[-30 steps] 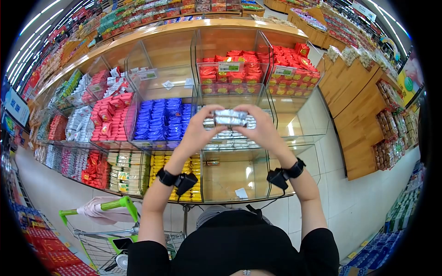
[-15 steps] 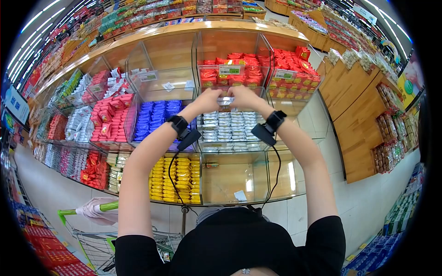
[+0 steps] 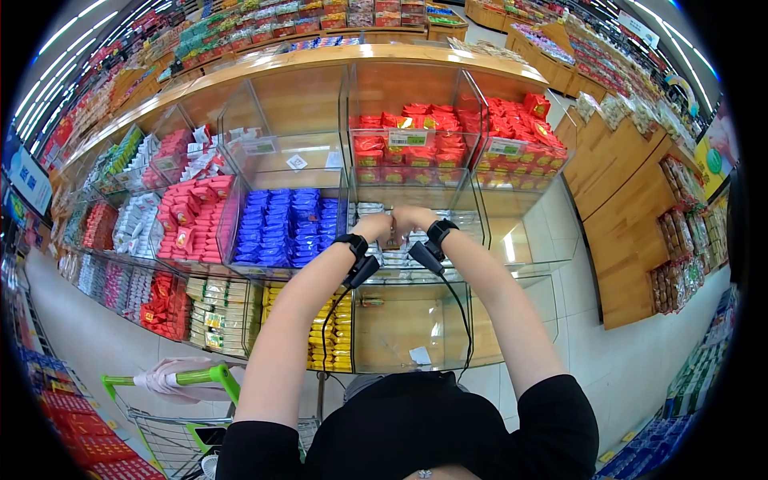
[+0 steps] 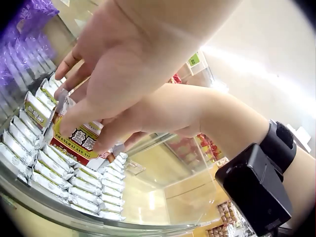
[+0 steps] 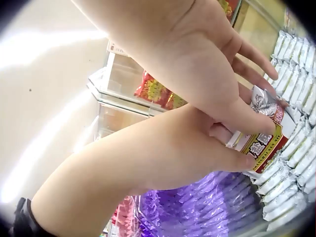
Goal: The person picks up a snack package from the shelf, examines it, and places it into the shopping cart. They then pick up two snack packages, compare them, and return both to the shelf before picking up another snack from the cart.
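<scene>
Side by side over the compartment of silver packets (image 3: 392, 258), my left hand (image 3: 374, 227) and right hand (image 3: 414, 218) are close together. Between thumbs and fingers they pinch wrapped packets with a red and white label (image 4: 79, 143), one hand at each end. In the left wrist view, the left hand (image 4: 118, 66) is nearest the camera, with the right hand (image 4: 160, 111) beyond it. The right wrist view shows the label (image 5: 269, 140) beside neat rows of silver packets (image 5: 291, 168). How many packets are held, I cannot tell.
Blue packets (image 3: 280, 228) fill the compartment on the left, and red packets (image 3: 412, 144) lie behind. Clear dividers (image 3: 346, 160) stand between compartments. Yellow packets (image 3: 330, 320) are at the near side. A cart with a green handle (image 3: 220, 374) stands at lower left.
From above the compartment, both hands went with the silver packets to its far part, then back toward its middle, closer together than at first. The view has shifted slightly.
</scene>
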Available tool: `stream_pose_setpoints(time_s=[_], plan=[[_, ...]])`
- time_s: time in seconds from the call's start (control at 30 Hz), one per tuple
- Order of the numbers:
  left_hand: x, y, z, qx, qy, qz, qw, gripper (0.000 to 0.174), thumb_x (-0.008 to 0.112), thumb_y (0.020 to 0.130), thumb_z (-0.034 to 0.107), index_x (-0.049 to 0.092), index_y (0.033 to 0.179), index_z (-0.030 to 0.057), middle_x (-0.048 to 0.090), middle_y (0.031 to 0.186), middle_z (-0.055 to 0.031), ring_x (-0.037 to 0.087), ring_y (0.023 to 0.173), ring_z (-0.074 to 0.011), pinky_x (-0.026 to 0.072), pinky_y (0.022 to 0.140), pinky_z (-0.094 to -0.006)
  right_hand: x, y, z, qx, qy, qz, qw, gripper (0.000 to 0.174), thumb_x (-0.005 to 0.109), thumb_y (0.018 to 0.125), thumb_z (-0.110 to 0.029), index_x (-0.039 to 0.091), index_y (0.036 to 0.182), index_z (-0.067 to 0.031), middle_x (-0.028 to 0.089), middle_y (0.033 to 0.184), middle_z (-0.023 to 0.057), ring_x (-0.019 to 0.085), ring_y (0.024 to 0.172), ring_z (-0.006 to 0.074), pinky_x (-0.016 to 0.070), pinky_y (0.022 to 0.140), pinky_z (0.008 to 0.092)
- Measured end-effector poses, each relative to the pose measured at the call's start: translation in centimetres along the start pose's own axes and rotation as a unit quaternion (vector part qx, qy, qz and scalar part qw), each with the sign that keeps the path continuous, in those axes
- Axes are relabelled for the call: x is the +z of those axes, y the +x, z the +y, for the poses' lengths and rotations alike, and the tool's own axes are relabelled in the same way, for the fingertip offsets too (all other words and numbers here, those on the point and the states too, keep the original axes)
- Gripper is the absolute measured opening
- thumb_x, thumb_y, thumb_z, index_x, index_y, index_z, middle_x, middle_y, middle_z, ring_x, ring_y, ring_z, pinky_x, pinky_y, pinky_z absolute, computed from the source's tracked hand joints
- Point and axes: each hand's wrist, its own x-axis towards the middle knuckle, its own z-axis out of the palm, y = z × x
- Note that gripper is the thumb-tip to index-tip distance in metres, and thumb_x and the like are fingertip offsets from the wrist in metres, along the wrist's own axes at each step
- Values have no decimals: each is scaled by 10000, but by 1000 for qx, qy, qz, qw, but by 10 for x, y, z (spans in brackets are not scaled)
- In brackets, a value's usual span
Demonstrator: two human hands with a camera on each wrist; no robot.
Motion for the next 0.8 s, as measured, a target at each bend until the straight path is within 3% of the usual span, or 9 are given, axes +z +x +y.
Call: stream_pose_setpoints(time_s=[0.2,0.33,0.37,0.47,0.53,0.57,0.67,0.73,0.8], plan=[[28,14,-3,-22,46,-118,992,509,786,496,281,623,926,63,622,911,-122,591,827,-272,469,703,-351,24,23,0,13,-43,-79,996,411,768,476,-249,645,819,-58,641,769,75,620,656,198,485,558,320],[5,-20,25,-40,123,-112,985,324,722,592,184,643,889,79,630,874,-111,597,819,-261,471,687,-366,34,32,-1,50,-82,-114,989,401,755,522,-286,640,840,-72,643,766,70,626,675,194,486,583,325],[4,-22,29,-80,112,-110,984,282,702,614,171,649,877,88,635,854,-104,600,813,-250,471,678,-366,35,36,-2,62,-81,-141,985,462,771,514,-246,620,914,-74,618,911,87,598,720,200,490,557,311],[-12,-30,40,-134,87,-135,978,240,659,686,193,645,912,114,646,806,-77,607,797,-227,469,654,-367,34,42,-2,74,-99,-153,980,421,761,530,-234,625,891,-64,627,865,82,598,704,202,487,558,321],[-21,-34,44,-99,35,-215,971,273,637,725,223,618,976,116,647,839,-61,604,809,-215,466,650,-368,31,36,-2,67,-78,-109,989,390,750,532,-232,634,857,-47,631,832,91,598,703,217,484,568,339],[-15,-33,39,-5,114,-229,967,356,642,729,253,567,1047,112,639,860,-53,596,802,-206,465,657,-356,29,35,-3,49,-87,-96,990,375,735,547,-233,635,850,-37,631,842,107,601,716,239,483,586,351],[13,-3,32,-47,83,-296,950,407,662,709,256,536,1068,110,625,877,-56,586,789,-203,465,662,-344,43,58,11,15,-91,-62,994,349,704,577,-237,636,840,-18,626,868,141,602,749,284,478,620,370],[20,2,30,-38,104,-302,947,461,688,682,272,515,1076,105,613,876,-74,580,770,-202,467,662,-341,50,68,16,0,-87,-42,995,338,687,592,-238,636,837,-10,622,883,158,600,768,307,475,638,377],[30,5,25,-41,43,-264,963,485,697,666,283,517,1076,96,612,900,-87,582,783,-227,468,671,-352,53,71,14,-21,-89,-21,996,314,661,622,-228,633,849,-13,614,894,176,592,804,329,469,654,389]])
